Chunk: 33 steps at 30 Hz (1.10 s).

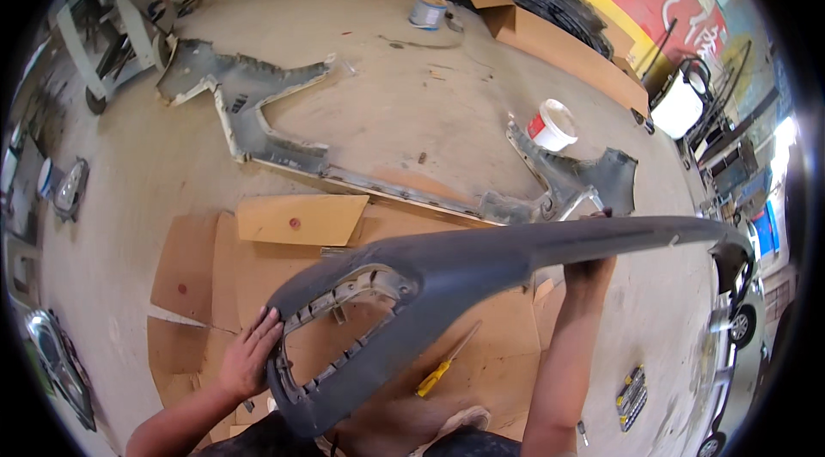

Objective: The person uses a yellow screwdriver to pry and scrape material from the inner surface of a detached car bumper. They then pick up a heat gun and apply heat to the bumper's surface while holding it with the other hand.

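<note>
A dark grey car bumper (481, 264) spans the space in front of me, held up off the floor. Its wide left end has a large opening edged with clips, and its narrow bar runs off to the right. My left hand (251, 356) is closed on the outer edge beside that opening, fingers over the rim. Under and around the narrow bar, my right hand (591, 270) grips, partly hidden by the bumper. Below it, a screwdriver with a yellow handle (434, 378) lies on flattened cardboard (498, 345).
A second long bumper piece (378, 185) lies across the floor ahead. Past it stand a white bucket (553, 124) and a paint can (427, 12). Headlamps (70, 189) lie at the left. A tool set (632, 399) is at the lower right, near a car (741, 328).
</note>
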Available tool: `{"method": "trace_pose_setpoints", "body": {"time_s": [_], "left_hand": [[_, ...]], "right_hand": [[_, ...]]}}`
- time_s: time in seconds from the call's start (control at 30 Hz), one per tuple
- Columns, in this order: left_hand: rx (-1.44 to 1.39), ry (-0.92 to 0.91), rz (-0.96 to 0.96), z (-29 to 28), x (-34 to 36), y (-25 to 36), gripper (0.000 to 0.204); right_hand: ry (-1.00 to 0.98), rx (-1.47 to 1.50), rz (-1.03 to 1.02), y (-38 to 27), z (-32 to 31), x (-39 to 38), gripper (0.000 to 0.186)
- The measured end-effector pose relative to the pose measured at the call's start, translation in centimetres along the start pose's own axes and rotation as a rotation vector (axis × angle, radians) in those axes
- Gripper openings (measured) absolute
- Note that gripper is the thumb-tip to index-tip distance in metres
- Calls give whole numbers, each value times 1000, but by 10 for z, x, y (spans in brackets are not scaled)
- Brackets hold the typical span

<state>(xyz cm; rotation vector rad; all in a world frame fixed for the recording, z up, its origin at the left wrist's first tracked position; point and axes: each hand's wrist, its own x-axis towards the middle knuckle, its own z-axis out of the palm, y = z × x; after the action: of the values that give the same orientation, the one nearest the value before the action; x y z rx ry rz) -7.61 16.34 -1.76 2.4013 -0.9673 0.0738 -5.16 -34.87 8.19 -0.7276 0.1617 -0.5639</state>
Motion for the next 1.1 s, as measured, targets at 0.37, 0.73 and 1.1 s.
{"method": "trace_pose_setpoints", "body": {"time_s": [0.37, 0.73, 1.1], "left_hand": [[156, 159, 67, -9, 21, -7, 55], [197, 124, 64, 6, 11, -6, 52], [203, 122, 10, 18, 14, -25, 52]], "right_hand": [[-319, 397, 187, -13, -46, 12, 26], [-227, 697, 163, 15, -55, -4, 27], [-167, 751, 165, 50, -69, -12, 35]]}}
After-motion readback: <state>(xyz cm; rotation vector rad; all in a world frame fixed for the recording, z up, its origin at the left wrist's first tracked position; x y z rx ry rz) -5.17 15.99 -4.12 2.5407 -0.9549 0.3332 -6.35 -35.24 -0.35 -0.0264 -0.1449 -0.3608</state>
